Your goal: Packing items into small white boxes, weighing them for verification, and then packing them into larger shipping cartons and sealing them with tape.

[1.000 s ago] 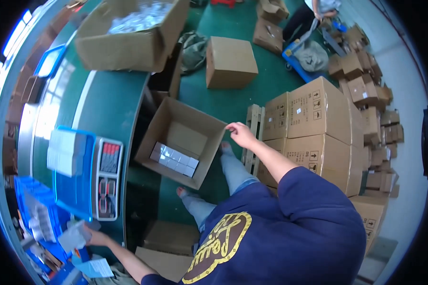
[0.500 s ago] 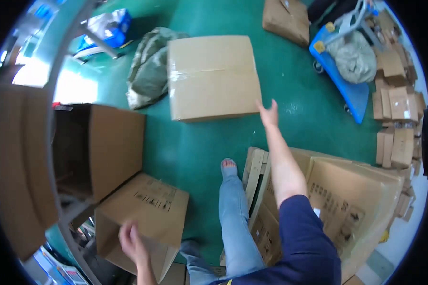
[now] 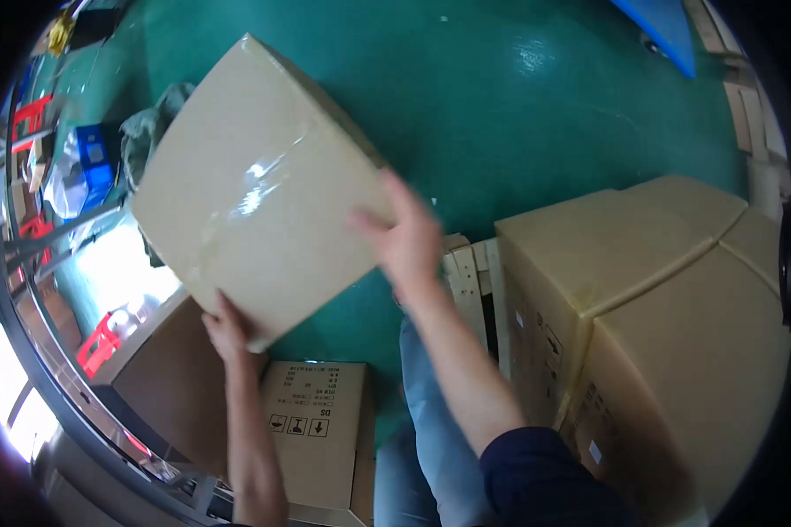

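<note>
I see the sealed cardboard box (image 3: 255, 189) filling the upper left of the frame, tilted, its taped seam running from lower left to upper right. My left hand (image 3: 228, 329) grips its lower corner, fingers curled under the edge. My right hand (image 3: 404, 237) presses flat and open against its right edge, slightly blurred. Both hands sit below the box, roughly equally near. Beneath it, at lower centre, stands a smaller printed carton (image 3: 316, 430). A stack of big cartons (image 3: 659, 307) crowds the right side on a wooden pallet (image 3: 470, 281), close to my right forearm. Green floor (image 3: 518, 114) lies beyond.
</note>
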A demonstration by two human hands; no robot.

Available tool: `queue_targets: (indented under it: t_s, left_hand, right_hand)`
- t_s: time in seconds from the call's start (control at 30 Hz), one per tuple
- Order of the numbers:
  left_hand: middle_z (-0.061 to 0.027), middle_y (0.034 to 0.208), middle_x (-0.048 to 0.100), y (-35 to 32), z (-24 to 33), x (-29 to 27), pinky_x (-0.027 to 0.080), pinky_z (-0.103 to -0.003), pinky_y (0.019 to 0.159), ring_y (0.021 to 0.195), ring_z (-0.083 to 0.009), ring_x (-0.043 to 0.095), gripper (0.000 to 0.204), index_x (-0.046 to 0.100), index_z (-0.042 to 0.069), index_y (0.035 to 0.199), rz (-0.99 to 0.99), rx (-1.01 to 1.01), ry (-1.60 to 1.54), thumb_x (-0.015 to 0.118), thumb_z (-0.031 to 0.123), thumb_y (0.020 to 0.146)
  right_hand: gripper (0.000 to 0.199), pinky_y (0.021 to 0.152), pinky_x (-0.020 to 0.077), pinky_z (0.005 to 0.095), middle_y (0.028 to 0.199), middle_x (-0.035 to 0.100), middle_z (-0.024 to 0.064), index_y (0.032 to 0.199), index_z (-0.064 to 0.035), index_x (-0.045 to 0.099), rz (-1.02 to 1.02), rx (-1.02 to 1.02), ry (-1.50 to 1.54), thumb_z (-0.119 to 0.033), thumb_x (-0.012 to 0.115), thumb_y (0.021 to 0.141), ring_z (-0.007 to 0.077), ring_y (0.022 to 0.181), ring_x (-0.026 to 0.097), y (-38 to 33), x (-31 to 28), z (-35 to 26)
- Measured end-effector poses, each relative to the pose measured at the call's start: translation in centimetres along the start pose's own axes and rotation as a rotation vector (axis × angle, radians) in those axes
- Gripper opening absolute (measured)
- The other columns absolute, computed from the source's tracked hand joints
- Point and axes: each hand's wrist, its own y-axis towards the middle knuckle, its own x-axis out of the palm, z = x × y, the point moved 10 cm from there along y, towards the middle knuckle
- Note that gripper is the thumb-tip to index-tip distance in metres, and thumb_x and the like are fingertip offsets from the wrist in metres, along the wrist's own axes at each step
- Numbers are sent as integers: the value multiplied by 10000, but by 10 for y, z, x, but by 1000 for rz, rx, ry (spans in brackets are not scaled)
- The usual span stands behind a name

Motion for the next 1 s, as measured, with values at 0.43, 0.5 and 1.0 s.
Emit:
queue_targets:
  t_s: [0.43, 0.5, 1.0]
  left_hand:
    - [-177, 1490, 358, 79, -24, 83, 262, -398, 1142, 1374, -277, 357, 661, 257, 43, 1501, -732, -256, -860, 384, 442, 989]
    - [-177, 1491, 356, 68, -45, 104, 262, -398, 1142, 1374, -277, 356, 663, 254, 43, 1501, -761, -279, -875, 385, 442, 988]
    - [-179, 1503, 330, -151, 155, 170, 260, -400, 1142, 1381, -279, 342, 691, 220, 46, 1510, -1343, -155, -888, 400, 436, 969]
  right_hand:
    - [671, 1063, 361, 358, 1393, 481, 117, 1417, -64, 442, -149, 616, 876, -573, 329, 994, 218, 1253, 465, -17, 31, 191]
    - [672, 1063, 361, 358, 1396, 479, 117, 1418, -63, 440, -225, 655, 891, -574, 331, 994, 218, 1253, 464, -33, 40, 204]
    - [685, 1066, 357, 356, 1414, 464, 119, 1426, -56, 428, -458, 651, 1140, -577, 340, 990, 219, 1254, 459, -141, -11, 33]
